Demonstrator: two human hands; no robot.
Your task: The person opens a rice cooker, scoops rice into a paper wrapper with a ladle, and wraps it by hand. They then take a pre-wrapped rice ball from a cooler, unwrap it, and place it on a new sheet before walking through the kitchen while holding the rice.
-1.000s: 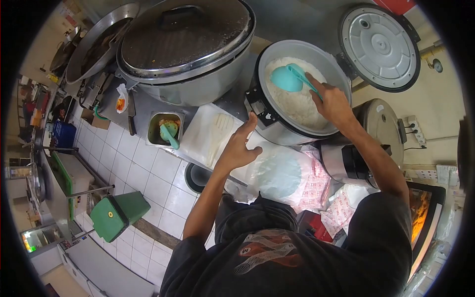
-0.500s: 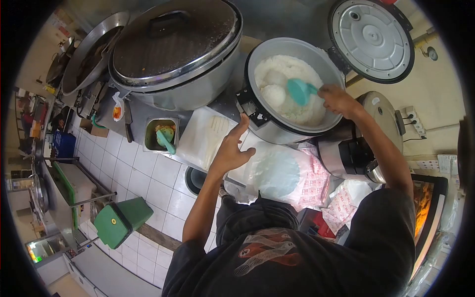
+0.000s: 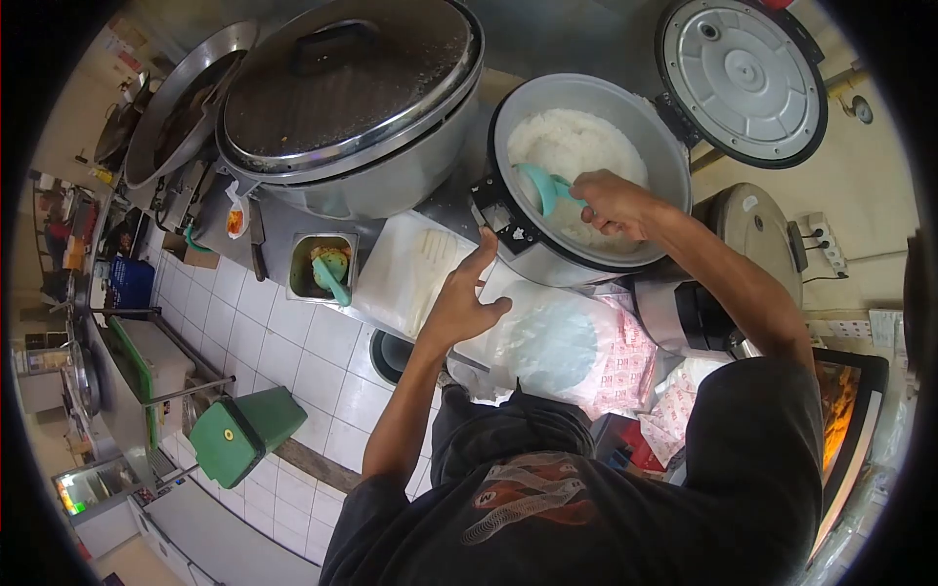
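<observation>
My right hand (image 3: pixel 618 207) is closed around the handle of a teal rice scoop (image 3: pixel 543 188). The scoop's cup sits in the left part of the white rice (image 3: pixel 576 137), inside a large silver rice cooker (image 3: pixel 658 115) whose lid (image 3: pixel 745 76) stands raised at the back right. In front of the cooker, near its black latch, my left hand (image 3: pixel 463 305) hovers with thumb and forefinger apart and nothing held. Beneath and beside it lie white paper sheets (image 3: pixel 393 264) and a clear plastic sheet over red-printed wrapping paper (image 3: pixel 625 366).
A metal container (image 3: pixel 295 278) with a teal-handled utensil (image 3: pixel 332 283) stands left of the sheets. Behind it is a big lidded pot (image 3: pixel 342 88); another cooker (image 3: pixel 757 230) is at the right. A green bin (image 3: pixel 230 439) stands on the tiled floor.
My right hand has moved left and the scoop with it, to where a round lump of rice was showing. My left hand has hardly moved.
</observation>
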